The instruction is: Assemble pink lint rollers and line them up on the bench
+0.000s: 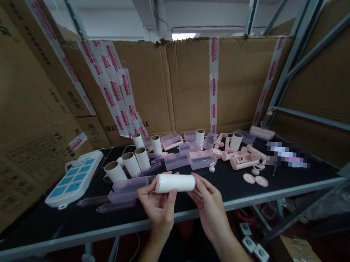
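Light, even pressure with the roll kept level should serve best: the left hand pinches it between thumb and fingers, and the right hand's grip closes on its right end. Smooth, white and cylindrical, with a faintly pink left rim, it hangs above the counter's near edge.

L hand part-hid bhd tube

Bare left hand and bare right hand, slim fingers, uncovered wrists, forearms bare to the frame's lower edge, dark clothing beneath, details lost in shadow
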`<move>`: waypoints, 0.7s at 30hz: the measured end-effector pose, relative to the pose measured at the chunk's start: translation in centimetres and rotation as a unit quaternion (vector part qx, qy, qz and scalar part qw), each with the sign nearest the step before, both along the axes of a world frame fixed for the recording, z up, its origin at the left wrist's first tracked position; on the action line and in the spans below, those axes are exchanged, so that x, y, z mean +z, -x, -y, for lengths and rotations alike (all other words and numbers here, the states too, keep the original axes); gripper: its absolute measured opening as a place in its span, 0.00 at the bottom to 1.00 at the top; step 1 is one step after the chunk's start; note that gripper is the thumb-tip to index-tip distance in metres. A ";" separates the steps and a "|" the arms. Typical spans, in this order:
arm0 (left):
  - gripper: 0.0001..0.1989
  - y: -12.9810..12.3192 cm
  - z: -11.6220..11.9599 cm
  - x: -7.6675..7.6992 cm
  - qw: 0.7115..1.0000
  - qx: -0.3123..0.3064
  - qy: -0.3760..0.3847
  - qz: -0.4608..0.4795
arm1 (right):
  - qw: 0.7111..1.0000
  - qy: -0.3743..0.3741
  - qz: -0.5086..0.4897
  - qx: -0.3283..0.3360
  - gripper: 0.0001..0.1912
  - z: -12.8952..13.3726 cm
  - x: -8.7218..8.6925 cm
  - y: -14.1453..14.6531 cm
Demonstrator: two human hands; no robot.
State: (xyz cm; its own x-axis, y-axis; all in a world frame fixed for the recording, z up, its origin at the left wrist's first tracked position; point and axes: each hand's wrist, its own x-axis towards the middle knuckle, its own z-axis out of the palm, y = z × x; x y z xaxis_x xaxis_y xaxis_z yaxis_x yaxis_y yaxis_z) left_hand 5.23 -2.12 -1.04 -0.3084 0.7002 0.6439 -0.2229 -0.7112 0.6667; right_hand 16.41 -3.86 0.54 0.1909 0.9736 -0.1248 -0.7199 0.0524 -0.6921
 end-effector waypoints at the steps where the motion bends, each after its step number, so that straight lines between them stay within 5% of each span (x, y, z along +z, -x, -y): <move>1: 0.25 0.0 0.1 0.0 1.000 -0.001 -0.010 -0.003 | 1.000 0.005 0.000 0.017 0.22 0.0 0.2 -0.4; 8: 0.27 -0.2 0.2 0.1 0.999 -0.016 -0.032 -0.019 | 0.999 0.023 0.011 0.038 0.22 0.4 1.0 -1.6; 21: 0.29 -0.8 1.0 1.3 0.998 -0.010 0.057 0.026 | 0.997 -0.029 0.032 -0.058 0.24 1.1 0.2 1.1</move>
State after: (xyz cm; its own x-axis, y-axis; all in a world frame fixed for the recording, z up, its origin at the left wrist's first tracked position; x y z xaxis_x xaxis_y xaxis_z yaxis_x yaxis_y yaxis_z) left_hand 6.01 -3.09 0.30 -0.3253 0.7743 0.5429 -0.2724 -0.6265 0.7303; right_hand 15.29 -5.00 0.70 0.3084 0.9497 -0.0534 -0.6607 0.1735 -0.7303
